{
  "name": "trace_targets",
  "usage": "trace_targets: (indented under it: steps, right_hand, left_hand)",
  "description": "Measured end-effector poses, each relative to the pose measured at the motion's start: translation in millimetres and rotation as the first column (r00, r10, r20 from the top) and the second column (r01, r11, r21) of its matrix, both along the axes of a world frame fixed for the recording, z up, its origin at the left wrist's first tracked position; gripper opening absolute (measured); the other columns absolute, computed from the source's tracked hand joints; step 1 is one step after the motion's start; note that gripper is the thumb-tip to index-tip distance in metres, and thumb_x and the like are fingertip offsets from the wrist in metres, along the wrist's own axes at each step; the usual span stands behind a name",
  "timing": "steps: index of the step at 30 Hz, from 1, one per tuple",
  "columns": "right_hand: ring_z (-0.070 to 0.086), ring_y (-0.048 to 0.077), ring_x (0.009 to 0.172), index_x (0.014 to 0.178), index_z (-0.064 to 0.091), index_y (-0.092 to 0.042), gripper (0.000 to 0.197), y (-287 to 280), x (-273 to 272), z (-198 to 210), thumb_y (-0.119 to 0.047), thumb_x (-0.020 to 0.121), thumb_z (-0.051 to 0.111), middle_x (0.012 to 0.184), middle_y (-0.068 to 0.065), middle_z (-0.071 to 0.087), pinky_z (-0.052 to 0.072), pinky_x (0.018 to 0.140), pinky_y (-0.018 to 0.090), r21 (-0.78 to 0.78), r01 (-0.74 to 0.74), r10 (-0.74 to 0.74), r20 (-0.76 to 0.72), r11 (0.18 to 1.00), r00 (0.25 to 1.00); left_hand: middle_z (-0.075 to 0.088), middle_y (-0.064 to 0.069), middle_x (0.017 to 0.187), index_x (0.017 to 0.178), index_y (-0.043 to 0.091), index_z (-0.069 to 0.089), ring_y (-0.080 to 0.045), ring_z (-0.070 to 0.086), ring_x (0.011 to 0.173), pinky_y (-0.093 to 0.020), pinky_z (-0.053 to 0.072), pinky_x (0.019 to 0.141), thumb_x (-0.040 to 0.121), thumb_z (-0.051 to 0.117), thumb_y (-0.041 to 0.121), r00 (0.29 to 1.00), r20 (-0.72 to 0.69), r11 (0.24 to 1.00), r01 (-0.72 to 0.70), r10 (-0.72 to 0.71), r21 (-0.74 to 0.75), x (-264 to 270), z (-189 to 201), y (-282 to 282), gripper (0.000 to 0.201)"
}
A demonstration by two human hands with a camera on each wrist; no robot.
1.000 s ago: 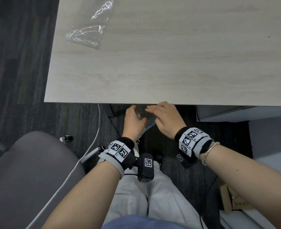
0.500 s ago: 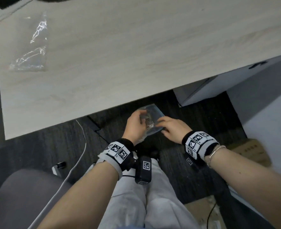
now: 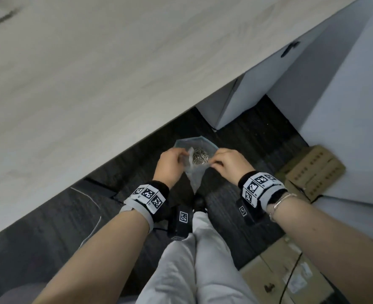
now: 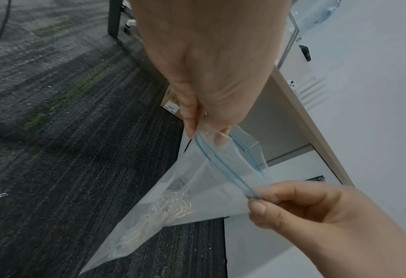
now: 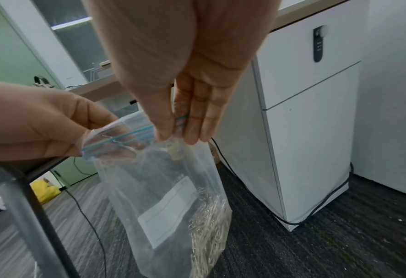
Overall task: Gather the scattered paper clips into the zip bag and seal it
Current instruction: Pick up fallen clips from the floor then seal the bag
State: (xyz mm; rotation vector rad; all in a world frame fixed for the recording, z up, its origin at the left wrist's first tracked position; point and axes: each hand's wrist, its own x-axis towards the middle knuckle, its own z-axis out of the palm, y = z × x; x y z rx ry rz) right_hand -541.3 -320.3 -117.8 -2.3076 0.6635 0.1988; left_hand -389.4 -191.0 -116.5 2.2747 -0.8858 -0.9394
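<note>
Item: zip bag [image 3: 195, 172], clear plastic with a blue zip strip [image 4: 223, 165] along its mouth and a white label panel [image 5: 171, 208] on one face. It hangs in the air below the desk edge, above the dark carpet [image 3: 236, 205] and ahead of the person's knees, held up by both hands at its top.

Contents: paper clips [image 3: 200, 158], silver, heaped in a loose mass at the bottom of the bag; in the right wrist view the heap [image 5: 211, 225] sits toward the bag's 5 o'clock corner.

Left hand [image 3: 170, 166]: at the 9 o'clock end of the bag mouth, thumb and fingers curled and pinching the plastic at the zip strip.

Right hand [image 3: 230, 165]: at the 3 o'clock end of the mouth, thumb and forefinger pinching the strip; in the right wrist view the other fingers [image 5: 201, 116] lie fairly straight beside it.

Bag mouth: the strip is stretched between the two hands; in the head view the mouth gapes and the clips show through it.

Surroundings: pale wood desk [image 3: 115, 73] from 9 to 1 o'clock; white drawer cabinet [image 3: 257, 93] at 1 o'clock; cardboard boxes [image 3: 312, 172] on the floor at 3 and 5 o'clock; marker bands on both wrists.
</note>
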Motion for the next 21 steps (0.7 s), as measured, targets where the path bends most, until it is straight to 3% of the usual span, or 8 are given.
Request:
trace_targets:
  steps: [5,10,14,18,21]
  right_hand:
    - [0.063,0.019,0.088,0.098,0.072,-0.011,0.016,-8,-9,-18,-0.012,0.086,0.062,0.097,0.004,0.067,0.051,0.084,0.034,0.006,0.053,-0.053,0.045,0.999,0.998]
    - [0.063,0.021,0.089,0.096,0.073,-0.009,0.014,-22,-23,-39,-0.010,0.085,0.063,0.099,0.005,0.068,0.051,0.086,0.036,0.013,0.145,-0.145,0.058,0.989,0.988]
    - [0.063,0.020,0.091,0.098,0.072,-0.010,0.016,-42,-38,-54,-0.009,0.086,0.061,0.101,0.004,0.068,0.050,0.088,0.034,0.042,0.146,-0.148,0.039,0.988,0.988]
    - [0.063,0.019,0.090,0.096,0.072,-0.009,0.015,-70,-55,-74,-0.011,0.085,0.063,0.100,0.005,0.068,0.050,0.087,0.034,0.072,0.169,-0.171,0.026,0.983,0.985]
    - [0.062,0.018,0.087,0.093,0.073,-0.009,0.013,-89,-61,-95,-0.014,0.084,0.066,0.097,0.004,0.066,0.050,0.086,0.033,0.103,0.195,-0.199,0.036,0.975,0.979]
  left_hand:
    - [0.062,-0.011,0.123,0.104,0.008,0.069,-0.022,0.057,0.117,-0.030,0.045,0.101,0.085,0.045,-0.008,0.996,0.041,0.995,0.084,-0.082,-0.048,8,-21,-13,0.035]
    - [0.065,-0.011,0.119,0.104,0.004,0.069,-0.020,0.058,0.115,-0.016,0.038,0.095,0.086,0.050,-0.007,0.992,0.045,0.987,0.122,-0.118,-0.105,-3,-36,-36,0.029]
    - [0.065,-0.008,0.117,0.104,0.004,0.069,-0.009,0.056,0.109,-0.009,0.036,0.089,0.085,0.049,-0.010,0.990,0.019,0.983,0.140,-0.139,-0.118,-12,-48,-58,0.030]
    - [0.066,-0.006,0.113,0.102,0.004,0.069,-0.008,0.057,0.106,-0.018,0.044,0.093,0.084,0.052,-0.011,0.986,-0.011,0.979,0.163,-0.166,-0.120,-27,-68,-93,0.030]
    - [0.064,0.000,0.107,0.101,0.007,0.069,-0.008,0.057,0.104,-0.019,0.043,0.093,0.083,0.050,-0.012,0.983,-0.063,0.982,0.168,-0.173,-0.085,-33,-92,-114,0.032]
